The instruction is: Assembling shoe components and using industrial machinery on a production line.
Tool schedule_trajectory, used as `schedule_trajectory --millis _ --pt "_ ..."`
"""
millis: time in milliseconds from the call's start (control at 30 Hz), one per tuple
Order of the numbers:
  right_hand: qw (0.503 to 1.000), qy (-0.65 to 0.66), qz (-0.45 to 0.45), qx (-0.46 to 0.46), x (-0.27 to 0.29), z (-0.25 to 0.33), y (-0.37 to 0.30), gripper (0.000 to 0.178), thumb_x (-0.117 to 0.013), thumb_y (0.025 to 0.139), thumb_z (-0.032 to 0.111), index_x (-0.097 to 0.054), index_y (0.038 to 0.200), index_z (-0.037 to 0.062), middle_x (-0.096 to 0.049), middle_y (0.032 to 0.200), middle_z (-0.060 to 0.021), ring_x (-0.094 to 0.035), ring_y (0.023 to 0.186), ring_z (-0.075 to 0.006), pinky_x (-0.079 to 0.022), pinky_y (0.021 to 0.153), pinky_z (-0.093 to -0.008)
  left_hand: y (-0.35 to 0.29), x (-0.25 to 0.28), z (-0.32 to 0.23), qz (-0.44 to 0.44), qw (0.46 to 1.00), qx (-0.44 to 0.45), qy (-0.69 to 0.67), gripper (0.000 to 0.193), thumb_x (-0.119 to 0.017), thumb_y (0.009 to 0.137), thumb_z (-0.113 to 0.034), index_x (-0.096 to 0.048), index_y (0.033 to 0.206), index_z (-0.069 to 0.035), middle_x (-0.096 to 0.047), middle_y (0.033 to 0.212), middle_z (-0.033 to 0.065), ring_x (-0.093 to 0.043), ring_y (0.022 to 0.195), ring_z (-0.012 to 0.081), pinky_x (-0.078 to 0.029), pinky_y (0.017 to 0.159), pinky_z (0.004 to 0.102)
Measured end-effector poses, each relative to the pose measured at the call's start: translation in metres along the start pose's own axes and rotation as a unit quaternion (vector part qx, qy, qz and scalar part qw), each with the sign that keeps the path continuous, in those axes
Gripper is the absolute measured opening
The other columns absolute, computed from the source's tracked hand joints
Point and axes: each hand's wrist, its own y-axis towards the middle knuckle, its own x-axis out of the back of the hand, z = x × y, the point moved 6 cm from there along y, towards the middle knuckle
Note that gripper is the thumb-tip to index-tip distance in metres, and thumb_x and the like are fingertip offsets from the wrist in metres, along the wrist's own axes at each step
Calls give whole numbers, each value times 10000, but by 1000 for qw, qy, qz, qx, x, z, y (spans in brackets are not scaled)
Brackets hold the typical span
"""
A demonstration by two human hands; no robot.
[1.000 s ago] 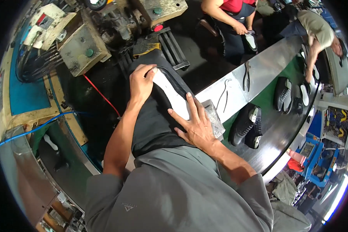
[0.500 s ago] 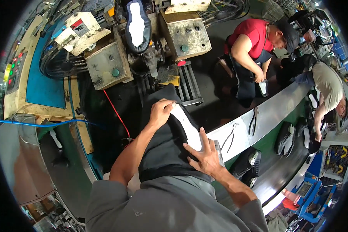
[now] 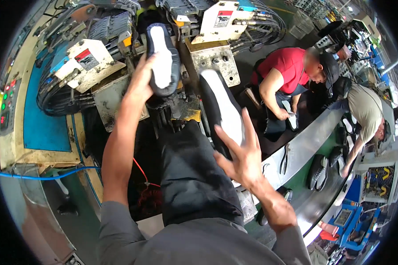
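Observation:
A black shoe upper (image 3: 162,57) with a white sole side facing up sits on the machine's post (image 3: 176,105), toe end nearest me. My left hand (image 3: 141,80) grips its left side, thumb reaching over the white part. Just right of it, a second black shoe upper with a white underside (image 3: 224,106) is held up and tilted over my right knee. My right hand (image 3: 245,157) holds this shoe at its near end, fingers spread along the white surface. Part of that end is hidden under the palm.
Grimy control boxes (image 3: 214,64) flank the post. Pliers (image 3: 284,159) lie on the metal ledge (image 3: 314,132) at right. Beyond, black shoes (image 3: 318,171) rest on a green belt. A co-worker in red (image 3: 282,70) handles another shoe; a second person (image 3: 365,99) reaches over the belt.
My left hand has let go of the shoe on my lap and moved forward onto the one on the machine. My right hand has lifted its shoe forward off my lap.

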Motion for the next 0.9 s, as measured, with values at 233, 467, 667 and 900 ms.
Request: schedule_trajectory --millis 233,467,667,900 --pt "998 17 -45 41 -53 32 165 693 -866 839 332 -692 1509 324 -281 1691 -403 -480 1441 -600 -469 1177 -604 -174 29 -26 219 957 -40 -188 949 -619 1052 -648 -304 1692 -21 -579 1503 305 -714 1202 471 -640 953 594" --pt "997 44 -52 24 -109 35 211 706 -848 869 361 -653 1548 333 -199 1728 -401 -501 1417 -609 -443 1211 -596 -306 106 29 30 985 -42 -167 933 -588 1054 -635 -336 1649 38 -613 1381 356 -754 1041 419 -687 787 508" --pt "995 35 -84 38 -120 29 208 727 -852 850 374 -648 1547 352 -175 1738 -401 -591 1252 -607 -550 1106 -575 -359 147 86 -79 976 47 -196 917 -550 1052 -641 -372 1634 44 -657 1334 321 -749 1050 442 -665 855 546" --pt "998 -32 -40 41 -136 46 205 817 -862 868 402 -541 1616 324 -136 1744 -408 -529 1332 -627 -509 1139 -593 -382 140 123 -111 966 108 -209 882 -554 1022 -641 -386 1651 -46 -721 1270 306 -793 1041 417 -691 877 516"
